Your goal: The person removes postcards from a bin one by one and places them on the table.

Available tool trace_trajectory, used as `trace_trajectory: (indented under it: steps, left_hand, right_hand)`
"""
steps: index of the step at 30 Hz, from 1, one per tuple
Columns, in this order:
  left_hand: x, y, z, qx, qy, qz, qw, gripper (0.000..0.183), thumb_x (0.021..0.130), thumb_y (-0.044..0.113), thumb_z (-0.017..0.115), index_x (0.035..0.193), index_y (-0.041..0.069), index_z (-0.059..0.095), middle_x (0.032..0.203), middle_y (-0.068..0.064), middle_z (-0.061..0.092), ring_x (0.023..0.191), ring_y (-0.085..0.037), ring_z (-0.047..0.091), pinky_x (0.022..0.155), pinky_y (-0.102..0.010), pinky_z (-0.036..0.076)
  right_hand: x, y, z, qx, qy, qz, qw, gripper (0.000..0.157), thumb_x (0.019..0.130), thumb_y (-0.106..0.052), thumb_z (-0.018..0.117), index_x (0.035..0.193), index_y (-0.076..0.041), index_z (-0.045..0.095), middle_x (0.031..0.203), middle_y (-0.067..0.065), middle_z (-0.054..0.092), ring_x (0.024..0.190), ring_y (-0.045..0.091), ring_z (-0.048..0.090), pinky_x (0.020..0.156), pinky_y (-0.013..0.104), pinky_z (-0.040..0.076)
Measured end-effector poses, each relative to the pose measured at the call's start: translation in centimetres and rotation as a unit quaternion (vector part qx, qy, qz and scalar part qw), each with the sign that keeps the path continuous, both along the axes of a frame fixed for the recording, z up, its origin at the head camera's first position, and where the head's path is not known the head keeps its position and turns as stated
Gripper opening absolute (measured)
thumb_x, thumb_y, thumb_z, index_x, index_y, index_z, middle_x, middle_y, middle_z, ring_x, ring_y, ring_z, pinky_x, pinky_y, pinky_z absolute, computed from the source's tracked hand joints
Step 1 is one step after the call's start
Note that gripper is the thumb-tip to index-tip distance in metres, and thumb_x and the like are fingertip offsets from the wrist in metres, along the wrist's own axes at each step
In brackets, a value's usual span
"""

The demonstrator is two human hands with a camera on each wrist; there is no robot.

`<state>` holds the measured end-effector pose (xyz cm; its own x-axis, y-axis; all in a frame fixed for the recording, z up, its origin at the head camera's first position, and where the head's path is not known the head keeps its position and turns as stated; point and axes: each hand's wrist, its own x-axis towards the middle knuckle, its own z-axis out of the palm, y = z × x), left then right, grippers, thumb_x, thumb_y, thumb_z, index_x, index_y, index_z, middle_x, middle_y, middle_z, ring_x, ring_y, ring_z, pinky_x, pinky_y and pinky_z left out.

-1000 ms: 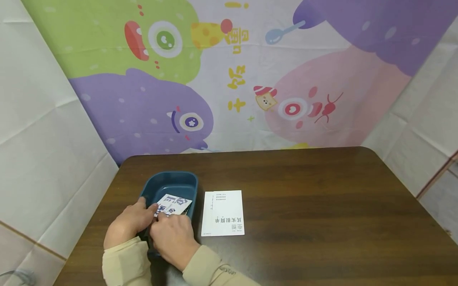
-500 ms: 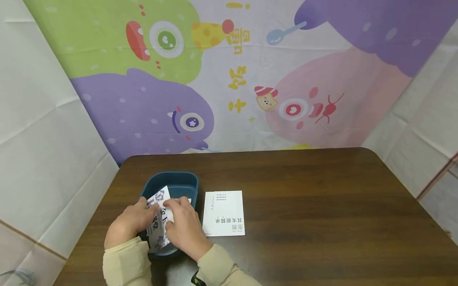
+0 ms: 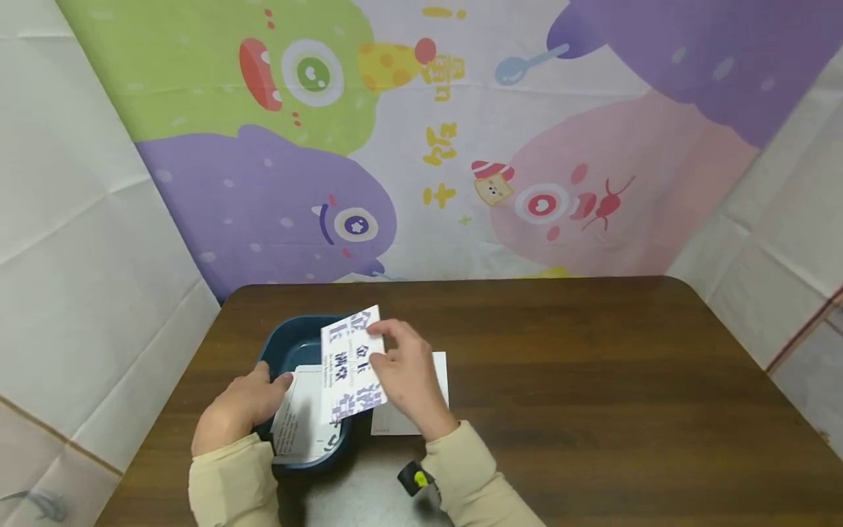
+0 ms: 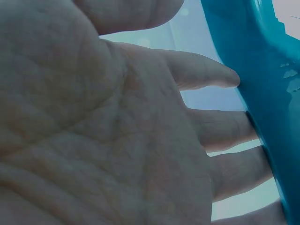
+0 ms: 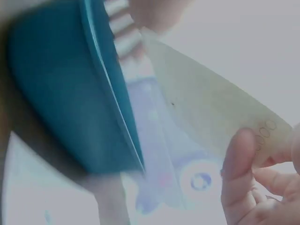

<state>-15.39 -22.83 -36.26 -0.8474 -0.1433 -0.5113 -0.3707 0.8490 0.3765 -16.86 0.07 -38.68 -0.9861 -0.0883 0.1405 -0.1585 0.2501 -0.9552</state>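
Note:
My right hand (image 3: pixel 413 377) pinches a white card with purple printed characters (image 3: pixel 352 366) at its right edge, raised over the right side of a dark blue tray (image 3: pixel 279 340). In the right wrist view, thumb and fingers meet at the corner of the card (image 5: pixel 201 98), whose plain back shows. My left hand (image 3: pixel 240 402) holds the tray's left side, its thumb reaching over the rim. Fingertips of that hand meet the blue wall (image 4: pixel 262 84) in the left wrist view. Inside the tray lies another white card (image 3: pixel 303 417) with small print, partly covered by the raised one.
A white printed card (image 3: pixel 395 421) lies on the brown wooden table (image 3: pixel 593 380) right of the tray, mostly hidden behind my right hand. A cartoon cloth (image 3: pixel 448 241) hangs behind the table's far edge, with pale sheets at both sides.
My right hand has pulled the purple-printed card up out of the tray and moved it right. The white card beneath has come into view. My left hand stays at the tray's side.

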Motion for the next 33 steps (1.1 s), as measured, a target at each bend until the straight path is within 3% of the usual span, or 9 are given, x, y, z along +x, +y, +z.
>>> trace_trajectory:
  steps: [4, 7, 9, 13, 24, 33]
  left_hand:
    - [-0.1, 0.1, 0.1, -0.003, 0.006, -0.003, 1.0000, 0.082, 0.107, 0.044, 0.033, 0.154, -0.017, 0.006, 0.156, -0.044, 0.015, 0.142, -0.063, 0.025, 0.110, -0.074, 0.032]
    - [0.0, 0.2, 0.1, -0.004, 0.002, -0.003, 1.0000, 0.082, 0.107, 0.044, 0.033, 0.154, -0.017, 0.006, 0.156, -0.044, 0.015, 0.142, -0.063, 0.026, 0.110, -0.074, 0.032]
    - [0.1, 0.1, 0.2, -0.008, 0.001, -0.006, 0.9999, 0.082, 0.107, 0.044, 0.033, 0.154, -0.017, 0.006, 0.156, -0.044, 0.016, 0.142, -0.063, 0.026, 0.111, -0.073, 0.032]
    - [0.2, 0.1, 0.2, -0.007, -0.001, -0.009, 0.9999, 0.083, 0.107, 0.045, 0.033, 0.154, -0.017, 0.006, 0.156, -0.044, 0.015, 0.142, -0.063, 0.026, 0.110, -0.074, 0.032]
    - [0.1, 0.1, 0.3, -0.006, -0.003, -0.006, 1.0000, 0.083, 0.107, 0.045, 0.032, 0.154, -0.017, 0.005, 0.156, -0.045, 0.015, 0.141, -0.064, 0.026, 0.109, -0.074, 0.033]
    - [0.1, 0.0, 0.1, 0.000, -0.003, -0.004, 1.0000, 0.084, 0.107, 0.046, 0.033, 0.154, -0.017, 0.005, 0.155, -0.046, 0.016, 0.140, -0.064, 0.027, 0.108, -0.074, 0.035]
  right_hand:
    - [-1.7, 4.0, 0.2, 0.004, -0.022, -0.043, 0.999, 0.045, 0.082, 0.004, 0.063, 0.123, -0.013, 0.068, 0.090, 0.005, 0.063, 0.046, 0.009, 0.040, 0.041, 0.021, 0.034]
    - [-2.8, 6.8, -0.1, 0.006, -0.053, -0.052, 0.997, 0.040, 0.084, 0.001, 0.064, 0.122, -0.011, 0.069, 0.091, 0.011, 0.065, 0.051, 0.013, 0.046, 0.044, 0.024, 0.040]
    - [-3.4, 8.5, -0.5, 0.001, -0.075, -0.063, 0.995, 0.034, 0.086, -0.001, 0.065, 0.118, -0.011, 0.072, 0.105, 0.010, 0.065, 0.057, 0.017, 0.051, 0.046, 0.025, 0.045]
    - [-4.1, 11.4, -1.6, -0.006, -0.101, -0.078, 0.992, 0.028, 0.087, 0.001, 0.065, 0.112, -0.009, 0.074, 0.103, 0.012, 0.064, 0.068, 0.024, 0.058, 0.046, 0.028, 0.051]
    - [-4.3, 13.6, -3.9, 0.035, -0.173, 0.041, 0.983, 0.022, 0.089, 0.004, 0.065, 0.110, 0.001, 0.066, 0.093, 0.012, 0.061, 0.076, 0.022, 0.061, 0.056, 0.034, 0.060]
    - [-4.7, 13.0, -5.0, 0.039, -0.202, 0.068, 0.976, 0.017, 0.088, 0.004, 0.065, 0.105, 0.001, 0.065, 0.087, 0.010, 0.060, 0.070, 0.021, 0.062, 0.056, 0.034, 0.060]
